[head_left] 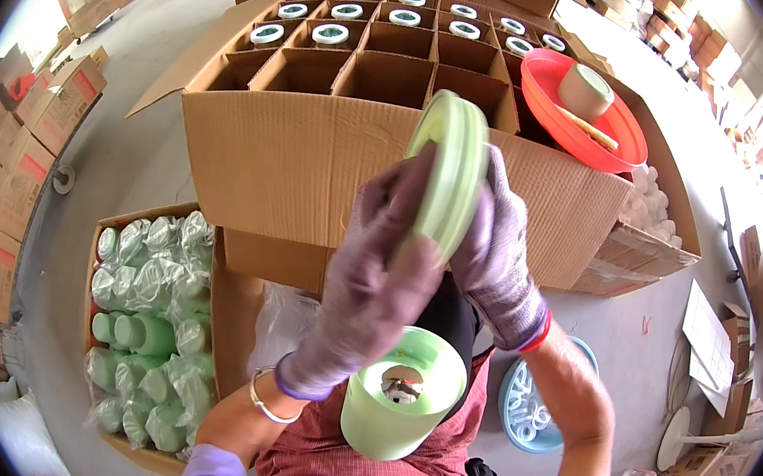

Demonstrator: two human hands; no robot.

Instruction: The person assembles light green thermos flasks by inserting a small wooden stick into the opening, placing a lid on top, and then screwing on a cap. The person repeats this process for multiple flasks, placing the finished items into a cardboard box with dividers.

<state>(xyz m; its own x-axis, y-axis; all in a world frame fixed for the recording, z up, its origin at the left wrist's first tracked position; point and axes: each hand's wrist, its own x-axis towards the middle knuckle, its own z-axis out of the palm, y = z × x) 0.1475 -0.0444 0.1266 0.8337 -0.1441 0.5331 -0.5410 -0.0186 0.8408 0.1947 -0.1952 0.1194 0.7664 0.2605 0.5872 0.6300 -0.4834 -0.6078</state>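
Observation:
Both of my hands wear purple-grey gloves. Between them is a pale green round lid (460, 167), tipped on its edge and slightly blurred. My left hand (370, 260) grips it from the left, fingers wrapped over its face. On its other side, my right hand (499, 255) presses against the rim; part of its fingers is hidden behind the lid. Below them, a pale green cylinder (390, 425) with a hole in its inner surface rests in my lap, touched by neither hand; something metallic shows through the hole.
Ahead stands a divided cardboard box (316, 152) with white-rimmed jars in several cells. A red basin (629, 139) on its right corner holds a roll of tape (586, 92). At left, a carton holds bagged green containers (148, 334). A blue basin (510, 428) of white rings sits on the floor.

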